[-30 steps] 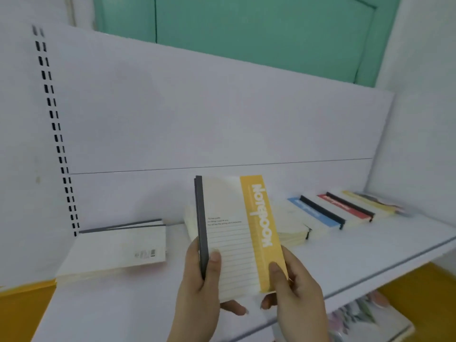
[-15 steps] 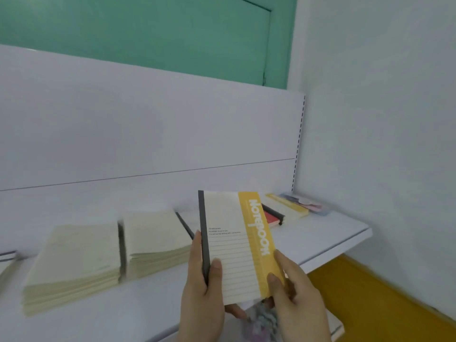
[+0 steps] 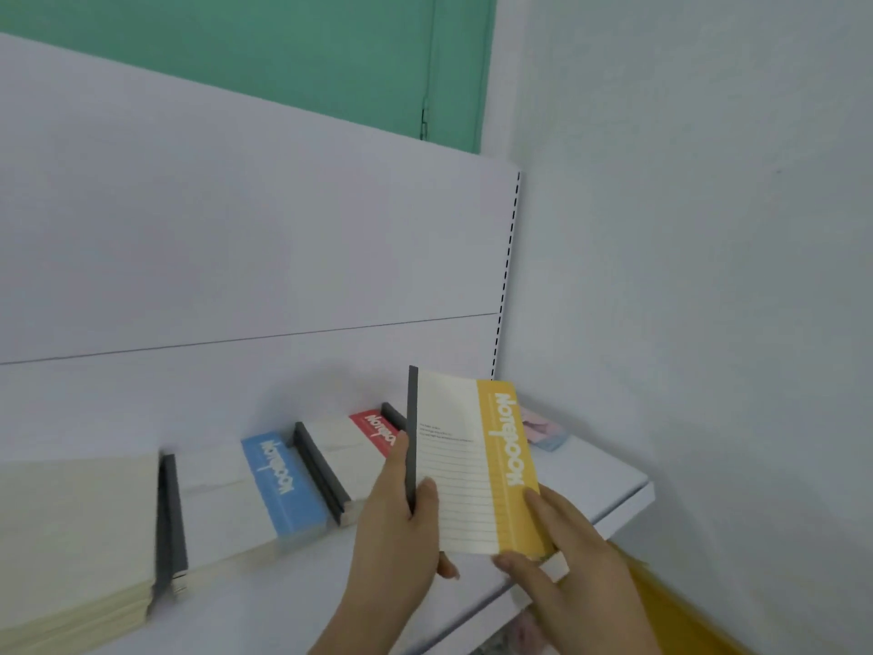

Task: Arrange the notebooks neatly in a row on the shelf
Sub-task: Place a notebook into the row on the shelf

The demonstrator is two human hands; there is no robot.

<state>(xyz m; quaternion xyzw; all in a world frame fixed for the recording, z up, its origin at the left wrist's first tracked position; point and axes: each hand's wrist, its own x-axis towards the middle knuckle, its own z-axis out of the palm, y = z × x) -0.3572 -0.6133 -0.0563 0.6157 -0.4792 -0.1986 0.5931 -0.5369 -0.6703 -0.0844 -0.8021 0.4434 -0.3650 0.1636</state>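
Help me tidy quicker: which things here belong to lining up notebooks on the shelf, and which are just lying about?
Part of the job:
yellow notebook, held by left hand and right hand
blue notebook
red notebook
cream stack
shelf

Just lying about:
pink and blue item in the corner, too blurred to identify

Left hand (image 3: 394,517) grips the yellow notebook (image 3: 477,465) at its dark spine, thumb on the cover; right hand (image 3: 562,555) pinches its lower right corner.
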